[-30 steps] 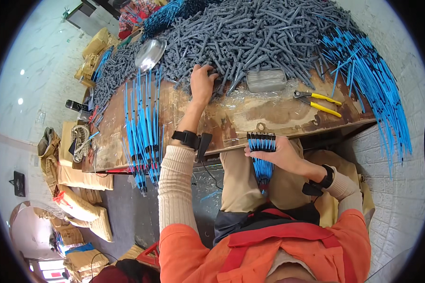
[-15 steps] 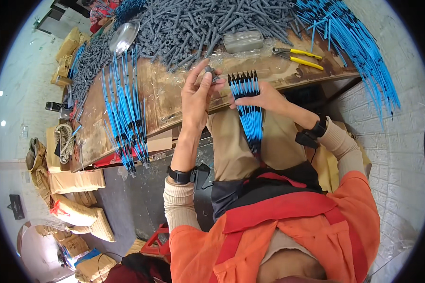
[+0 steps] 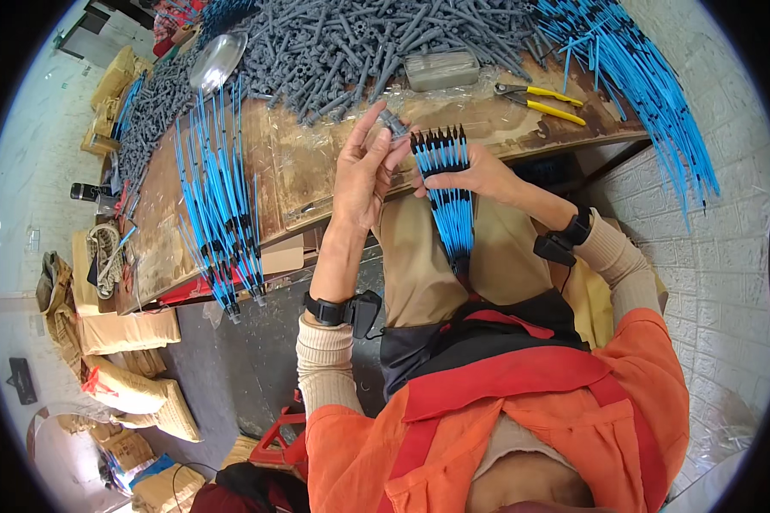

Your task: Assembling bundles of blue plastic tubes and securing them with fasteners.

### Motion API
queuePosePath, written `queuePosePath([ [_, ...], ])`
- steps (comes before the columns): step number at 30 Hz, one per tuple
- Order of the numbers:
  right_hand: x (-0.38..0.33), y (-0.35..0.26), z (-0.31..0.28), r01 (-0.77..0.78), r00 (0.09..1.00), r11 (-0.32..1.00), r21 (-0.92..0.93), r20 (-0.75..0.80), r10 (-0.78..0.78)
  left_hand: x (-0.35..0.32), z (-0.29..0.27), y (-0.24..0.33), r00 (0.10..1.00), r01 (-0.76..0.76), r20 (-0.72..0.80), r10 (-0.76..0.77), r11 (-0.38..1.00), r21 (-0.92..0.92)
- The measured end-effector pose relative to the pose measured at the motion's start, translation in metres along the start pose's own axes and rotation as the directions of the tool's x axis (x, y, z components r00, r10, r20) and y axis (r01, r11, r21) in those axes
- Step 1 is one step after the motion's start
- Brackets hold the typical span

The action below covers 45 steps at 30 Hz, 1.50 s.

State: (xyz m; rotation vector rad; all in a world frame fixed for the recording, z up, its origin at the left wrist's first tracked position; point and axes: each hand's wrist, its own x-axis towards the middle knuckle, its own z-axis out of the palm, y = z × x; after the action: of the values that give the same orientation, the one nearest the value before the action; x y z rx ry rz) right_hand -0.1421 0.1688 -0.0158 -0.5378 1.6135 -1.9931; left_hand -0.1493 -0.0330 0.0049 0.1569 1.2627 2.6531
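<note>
Between the thumb and fingers of my left hand (image 3: 361,175) is a short grey plastic fitting (image 3: 393,125), raised near the table's front edge. My right hand (image 3: 470,177) wraps round a fanned bundle of thin blue rods (image 3: 455,224) with black tips and black bands. The rods' black tips (image 3: 439,135) point away from me, close beside the fitting; whether they touch it I cannot tell. The bundle's narrow lower end (image 3: 461,265) lies between my thighs. My right fingers partly cover the rods' upper part.
A big heap of grey plastic parts (image 3: 342,51) covers the back of the wooden table (image 3: 299,175). Blue rod bundles lie at the left (image 3: 222,197) and hang off the right edge (image 3: 650,103). A clear box (image 3: 441,70), yellow-handled pliers (image 3: 543,103) and a shiny dish (image 3: 218,62) lie between.
The fitting in my left hand has tilted and moved slightly right, nearer the rod tips. My right hand keeps its hold on the bundle almost in place. The view has shifted a little.
</note>
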Motion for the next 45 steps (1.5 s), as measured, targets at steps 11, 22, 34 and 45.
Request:
queuePosePath([
  [11,0.004,-0.002,-0.001,-0.017,1.000,1.000,-0.014,-0.013,0.017,0.005,-0.016,-0.014,0.994,0.039,-0.097,-0.041,0.999,-0.023],
  [22,0.006,0.004,0.000,-0.013,0.999,1.000,-0.008,-0.035,0.013,0.009,-0.018,-0.017,0.995,0.056,-0.079,-0.063,0.995,-0.078],
  [34,0.004,0.001,0.004,0.044,0.997,0.999,-0.002,-0.064,-0.044,-0.017,0.007,-0.013,0.993,-0.076,-0.080,0.089,0.986,0.150],
  [45,0.001,0.002,0.007,0.042,0.999,0.999,-0.009,-0.034,-0.042,-0.016,0.017,-0.009,0.956,-0.151,-0.158,0.246,0.879,0.452],
])
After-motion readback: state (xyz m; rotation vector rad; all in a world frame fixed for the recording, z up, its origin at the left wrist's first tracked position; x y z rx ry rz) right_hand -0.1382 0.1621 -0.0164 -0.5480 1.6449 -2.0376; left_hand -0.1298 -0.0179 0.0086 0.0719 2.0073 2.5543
